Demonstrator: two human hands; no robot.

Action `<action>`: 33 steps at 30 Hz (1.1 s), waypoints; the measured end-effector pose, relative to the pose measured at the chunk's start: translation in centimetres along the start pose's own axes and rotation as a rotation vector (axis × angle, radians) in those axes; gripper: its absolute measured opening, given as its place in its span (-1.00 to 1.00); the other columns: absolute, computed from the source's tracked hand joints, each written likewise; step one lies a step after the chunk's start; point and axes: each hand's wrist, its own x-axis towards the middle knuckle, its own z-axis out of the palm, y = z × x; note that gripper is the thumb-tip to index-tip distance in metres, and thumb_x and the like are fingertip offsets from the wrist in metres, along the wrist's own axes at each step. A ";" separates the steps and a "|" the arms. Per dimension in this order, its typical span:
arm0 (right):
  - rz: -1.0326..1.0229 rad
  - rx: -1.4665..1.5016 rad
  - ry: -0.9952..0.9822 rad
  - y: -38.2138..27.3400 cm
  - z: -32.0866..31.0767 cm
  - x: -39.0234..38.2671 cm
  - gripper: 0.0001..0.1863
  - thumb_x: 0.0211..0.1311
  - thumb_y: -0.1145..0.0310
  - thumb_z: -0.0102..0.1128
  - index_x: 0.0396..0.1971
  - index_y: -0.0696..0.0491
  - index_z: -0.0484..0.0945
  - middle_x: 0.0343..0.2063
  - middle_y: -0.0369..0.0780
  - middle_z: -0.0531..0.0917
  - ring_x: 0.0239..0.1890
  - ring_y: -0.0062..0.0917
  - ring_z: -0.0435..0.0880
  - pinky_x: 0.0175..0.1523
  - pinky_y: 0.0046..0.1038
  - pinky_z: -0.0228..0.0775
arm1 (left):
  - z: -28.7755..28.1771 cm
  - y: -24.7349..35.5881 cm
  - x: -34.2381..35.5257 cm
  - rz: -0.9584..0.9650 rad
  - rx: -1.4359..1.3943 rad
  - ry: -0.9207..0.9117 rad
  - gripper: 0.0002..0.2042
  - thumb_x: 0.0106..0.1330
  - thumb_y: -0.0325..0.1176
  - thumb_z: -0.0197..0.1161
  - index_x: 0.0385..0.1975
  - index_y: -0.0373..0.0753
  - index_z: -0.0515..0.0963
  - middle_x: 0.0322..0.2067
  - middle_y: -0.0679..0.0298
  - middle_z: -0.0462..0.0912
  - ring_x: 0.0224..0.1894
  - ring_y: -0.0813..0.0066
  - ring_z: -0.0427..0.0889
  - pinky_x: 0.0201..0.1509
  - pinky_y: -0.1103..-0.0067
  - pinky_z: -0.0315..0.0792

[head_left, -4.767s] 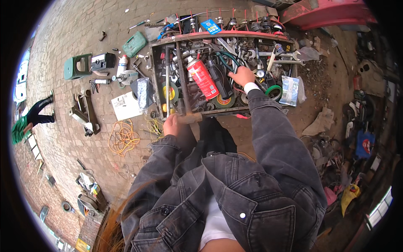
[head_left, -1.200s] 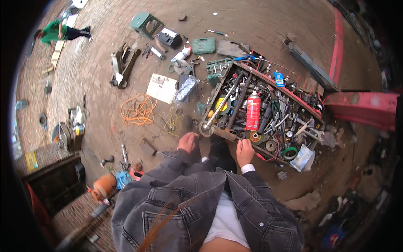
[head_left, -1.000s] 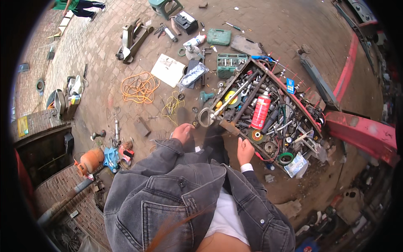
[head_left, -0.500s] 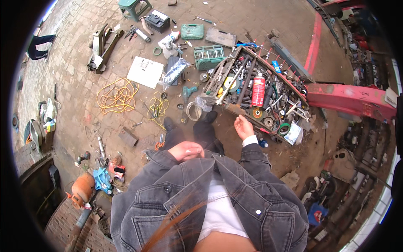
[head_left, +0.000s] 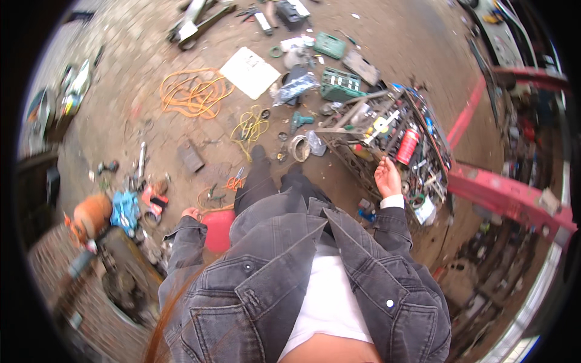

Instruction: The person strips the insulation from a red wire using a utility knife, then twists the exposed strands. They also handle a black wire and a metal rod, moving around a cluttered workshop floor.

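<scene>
Red stool (head_left: 219, 231), just right of left hand (head_left: 190, 213), whose grip is unclear; right hand (head_left: 388, 178), loosely uncurled, seemingly empty, near red aerosol can (head_left: 408, 146).

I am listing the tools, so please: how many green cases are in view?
2: one closed green case near the top, right of centre, and one open green case with metal pieces showing, just below it. Others may be hidden in the clutter.

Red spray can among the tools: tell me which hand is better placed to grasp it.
Right hand, probably: it looks empty and is close to the red spray can. The left hand is farther away, near a red object.
</scene>
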 end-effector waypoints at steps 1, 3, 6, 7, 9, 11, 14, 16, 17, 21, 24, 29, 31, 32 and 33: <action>0.038 -0.061 0.003 1.3 0.5 0.6 -0.84 0.34 0.31 0.15 -0.22 0.09 0.54 -0.45 -0.34 0.57 -0.46 -0.67 0.49 -0.38 -0.64 0.40 | -0.5 -4.1 -1.9 0.031 -0.065 0.044 -0.76 0.36 -0.24 0.13 -0.37 -0.25 0.65 -0.71 0.42 0.43 -0.69 0.63 0.31 -0.62 0.59 0.22; 0.072 -0.330 -0.018 3.9 1.5 2.1 -0.73 0.33 0.25 0.18 -0.12 0.11 0.53 -0.31 -0.28 0.60 -0.32 -0.59 0.56 -0.22 -0.56 0.48 | 0.8 -12.1 -7.9 0.116 -0.271 0.084 -0.75 0.36 -0.17 0.15 -0.35 -0.21 0.64 -0.73 0.44 0.40 -0.71 0.66 0.28 -0.63 0.61 0.18; 0.157 -0.547 0.057 7.7 2.8 5.3 -0.35 0.20 0.09 0.32 0.14 0.20 0.35 0.11 -0.05 0.44 0.08 -0.31 0.49 0.17 -0.25 0.40 | 4.5 -18.7 -14.1 0.192 -0.525 -0.013 -0.71 0.39 -0.11 0.12 -0.31 -0.21 0.61 -0.77 0.48 0.33 -0.75 0.73 0.18 -0.68 0.66 0.04; 0.213 -0.565 0.058 8.4 3.2 6.6 -0.16 0.13 0.02 0.37 0.25 0.23 0.21 0.22 0.00 0.33 0.20 -0.24 0.41 0.25 -0.20 0.32 | 5.7 -19.8 -16.0 0.093 -0.528 -0.046 -0.70 0.39 -0.10 0.11 -0.30 -0.22 0.60 -0.78 0.49 0.31 -0.76 0.75 0.16 -0.69 0.67 0.00; 0.359 -0.421 0.042 9.2 3.9 8.9 0.13 0.09 -0.09 0.36 0.39 0.24 -0.15 0.33 0.04 0.19 0.34 -0.20 0.27 0.34 -0.20 0.20 | 10.1 -20.9 -19.1 0.049 -0.535 0.137 -0.67 0.41 -0.05 0.07 -0.27 -0.21 0.60 -0.80 0.50 0.29 -0.78 0.75 0.15 -0.70 0.65 -0.04; 0.353 -0.317 -0.117 9.2 4.5 10.7 0.07 0.18 -0.03 0.29 0.40 0.23 -0.20 0.32 -0.01 0.25 0.28 -0.22 0.37 0.32 -0.23 0.26 | 11.4 -21.6 -22.3 0.040 -0.485 0.209 -0.66 0.42 -0.04 0.06 -0.25 -0.20 0.59 -0.80 0.49 0.30 -0.79 0.74 0.15 -0.70 0.67 -0.03; 0.280 -0.159 -0.118 7.0 5.5 12.4 -0.60 0.29 0.28 0.18 0.02 0.18 0.37 -0.29 -0.22 0.57 -0.36 -0.53 0.55 -0.23 -0.47 0.44 | 11.1 -22.1 -24.2 0.010 -0.578 0.325 -0.66 0.44 -0.05 0.04 -0.22 -0.22 0.56 -0.81 0.49 0.25 -0.80 0.73 0.13 -0.71 0.68 0.00; 0.170 -0.090 0.026 3.6 6.6 13.2 -0.94 0.26 0.44 0.11 -0.29 0.07 0.49 -0.64 -0.41 0.40 -0.74 -0.75 0.22 -0.67 -0.64 0.06 | 10.1 -22.0 -25.3 0.125 -0.747 0.434 -0.67 0.48 -0.08 -0.02 -0.19 -0.24 0.52 -0.83 0.48 0.22 -0.82 0.72 0.10 -0.75 0.67 0.01; 0.128 -0.066 0.032 1.0 6.6 13.2 -0.99 0.25 0.47 0.10 -0.36 0.03 0.47 -0.68 -0.43 0.36 -0.78 -0.74 0.18 -0.72 -0.63 -0.04 | 9.7 -21.6 -25.9 0.187 -0.846 0.495 -0.68 0.50 -0.10 -0.05 -0.17 -0.25 0.50 -0.83 0.48 0.20 -0.83 0.71 0.09 -0.77 0.67 0.01; -0.056 0.009 0.019 -10.0 6.1 12.3 -0.68 0.19 0.54 -0.08 -0.05 0.13 0.44 -0.70 -0.46 0.19 -0.77 -0.72 0.09 -0.69 -0.63 -0.06 | 8.3 -15.6 -23.7 0.237 -0.754 0.474 -0.71 0.52 -0.14 -0.06 -0.16 -0.24 0.49 -0.85 0.47 0.17 -0.85 0.71 0.06 -0.79 0.66 -0.04; -0.260 0.019 -0.100 -16.7 4.3 10.3 -0.72 0.27 0.51 -0.10 -0.05 0.20 0.44 -0.73 -0.46 0.18 -0.76 -0.73 0.08 -0.70 -0.62 -0.06 | 9.5 -8.8 -20.8 0.285 -0.683 0.346 -0.71 0.50 -0.12 -0.03 -0.16 -0.23 0.49 -0.85 0.46 0.17 -0.86 0.69 0.07 -0.79 0.65 -0.07; -0.437 -0.027 -0.046 -25.4 1.1 6.2 -0.68 0.44 0.42 -0.21 0.07 0.24 0.37 -0.72 -0.46 0.13 -0.74 -0.75 0.00 -0.69 -0.63 -0.14 | 12.4 1.7 -18.2 0.350 -0.699 0.169 -0.72 0.50 -0.20 -0.02 -0.22 -0.28 0.52 -0.84 0.44 0.22 -0.86 0.68 0.13 -0.78 0.67 0.02; -0.420 0.026 -0.012 -27.1 0.5 5.5 -0.67 0.47 0.40 -0.22 0.10 0.23 0.35 -0.72 -0.45 0.12 -0.73 -0.75 0.00 -0.69 -0.64 -0.15 | 13.0 5.0 -17.9 0.374 -0.617 0.175 -0.71 0.50 -0.19 -0.02 -0.23 -0.29 0.53 -0.84 0.48 0.21 -0.84 0.72 0.16 -0.77 0.70 0.02; -0.416 -0.021 -0.037 -27.4 0.4 5.4 -0.67 0.48 0.39 -0.22 0.10 0.23 0.35 -0.72 -0.45 0.12 -0.73 -0.75 0.00 -0.68 -0.63 -0.15 | 13.2 6.2 -18.0 0.388 -0.624 0.164 -0.72 0.49 -0.20 -0.01 -0.23 -0.28 0.54 -0.83 0.48 0.22 -0.83 0.73 0.16 -0.76 0.71 0.02; -0.424 -0.047 -0.029 -27.6 0.2 5.4 -0.67 0.48 0.38 -0.22 0.10 0.22 0.36 -0.72 -0.45 0.12 -0.73 -0.75 0.00 -0.68 -0.63 -0.16 | 13.4 7.1 -18.1 0.402 -0.633 0.155 -0.73 0.49 -0.20 0.00 -0.24 -0.28 0.54 -0.82 0.49 0.22 -0.83 0.74 0.17 -0.75 0.72 0.02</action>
